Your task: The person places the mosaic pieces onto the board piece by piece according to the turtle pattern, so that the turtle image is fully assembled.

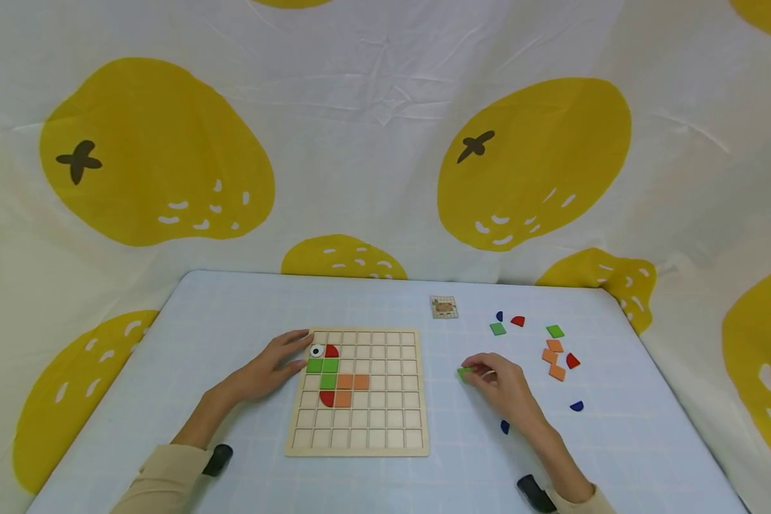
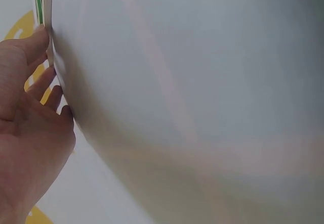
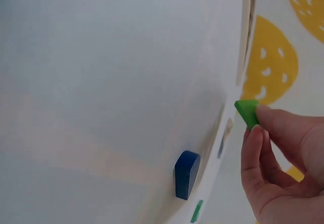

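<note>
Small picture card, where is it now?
In the head view, the picture card lies near the far edge of the table, past the far right corner of the board, left of a blue piece.

Grid board (image 1: 356,452): pale wood, matt, w/ smooth rim. Green tile (image 3: 246,114): smooth, semi-matt; wood vs. plastic unclear. Tabletop (image 1: 244,307): smooth, approx. matt. Backdrop (image 1: 360,178): printed cloth, creased, w/ slight sheen. Sleeve (image 1: 167,478): matt cloth.

Can pass low between the wooden board (image 1: 358,452) and the green tile (image 1: 463,374) in the right hand (image 1: 506,390) — meets the small card (image 1: 444,307) at the far end. Blocked by the left hand (image 1: 268,369) at the board's left edge — by orange tiles (image 1: 550,356) farther right.
</note>
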### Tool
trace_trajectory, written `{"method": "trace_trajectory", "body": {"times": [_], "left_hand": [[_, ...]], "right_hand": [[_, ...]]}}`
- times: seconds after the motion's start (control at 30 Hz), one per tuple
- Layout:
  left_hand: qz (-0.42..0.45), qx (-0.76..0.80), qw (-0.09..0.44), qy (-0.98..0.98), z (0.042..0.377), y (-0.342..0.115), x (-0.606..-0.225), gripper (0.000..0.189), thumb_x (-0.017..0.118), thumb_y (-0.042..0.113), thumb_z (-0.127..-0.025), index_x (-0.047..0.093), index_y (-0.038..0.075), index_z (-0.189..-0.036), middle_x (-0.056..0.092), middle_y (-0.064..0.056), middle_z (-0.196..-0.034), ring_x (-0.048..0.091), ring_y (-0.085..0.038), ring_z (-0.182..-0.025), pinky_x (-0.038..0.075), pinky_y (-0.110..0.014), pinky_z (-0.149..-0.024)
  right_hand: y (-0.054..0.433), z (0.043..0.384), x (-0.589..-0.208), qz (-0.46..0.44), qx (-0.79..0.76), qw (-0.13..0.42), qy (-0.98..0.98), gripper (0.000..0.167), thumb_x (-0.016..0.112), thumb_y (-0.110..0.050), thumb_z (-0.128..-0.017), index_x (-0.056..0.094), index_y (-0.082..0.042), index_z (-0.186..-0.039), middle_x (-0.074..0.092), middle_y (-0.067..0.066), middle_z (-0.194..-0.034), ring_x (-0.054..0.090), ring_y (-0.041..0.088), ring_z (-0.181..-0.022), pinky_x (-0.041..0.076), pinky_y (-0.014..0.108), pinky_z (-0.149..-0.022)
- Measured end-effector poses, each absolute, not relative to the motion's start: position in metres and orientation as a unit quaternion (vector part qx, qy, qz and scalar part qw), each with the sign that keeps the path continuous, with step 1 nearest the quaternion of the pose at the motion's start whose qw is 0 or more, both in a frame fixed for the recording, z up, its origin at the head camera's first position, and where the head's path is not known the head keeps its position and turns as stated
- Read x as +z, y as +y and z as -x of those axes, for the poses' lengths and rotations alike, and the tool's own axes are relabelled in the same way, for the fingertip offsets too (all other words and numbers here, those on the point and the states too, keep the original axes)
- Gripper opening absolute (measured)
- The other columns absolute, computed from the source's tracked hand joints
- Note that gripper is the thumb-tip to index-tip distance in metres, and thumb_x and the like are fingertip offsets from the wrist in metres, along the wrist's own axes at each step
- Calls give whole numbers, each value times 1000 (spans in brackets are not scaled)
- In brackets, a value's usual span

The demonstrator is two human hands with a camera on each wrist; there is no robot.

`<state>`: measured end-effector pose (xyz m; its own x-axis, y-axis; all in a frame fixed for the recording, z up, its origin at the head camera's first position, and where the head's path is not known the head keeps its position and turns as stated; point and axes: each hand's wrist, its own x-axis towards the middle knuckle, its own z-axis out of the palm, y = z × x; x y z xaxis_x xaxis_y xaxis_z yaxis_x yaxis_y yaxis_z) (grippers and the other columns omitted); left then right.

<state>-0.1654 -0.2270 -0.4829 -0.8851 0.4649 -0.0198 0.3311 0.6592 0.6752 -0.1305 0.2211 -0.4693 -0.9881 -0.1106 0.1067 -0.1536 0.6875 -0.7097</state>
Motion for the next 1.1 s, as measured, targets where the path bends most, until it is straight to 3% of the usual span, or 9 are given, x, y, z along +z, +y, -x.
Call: {"method": "trace_trajectory", "body": {"times": [0.77, 1.1], "left_hand": [[-219, 352, 92, 905, 166, -226, -483, 56, 60, 16, -105, 41, 2, -156, 31, -23, -163, 24, -47, -149, 25, -66, -117], [-221, 349, 90, 906, 167, -228, -486, 56, 61, 15, -105, 41, 1, -156, 31, -24, -162, 25, -47, -149, 26, -66, -117]], "right_hand": [[169, 141, -468, -123, 467, 12, -876, 17, 80, 2, -87, 74, -8, -100, 69, -1, -93, 65, 16, -87, 59, 23, -78], [142, 143, -465, -155, 488, -17, -859, 14, 77, 0, -90, 73, -6, -102, 69, 0, -94, 64, 17, -89, 58, 22, -78]]}}
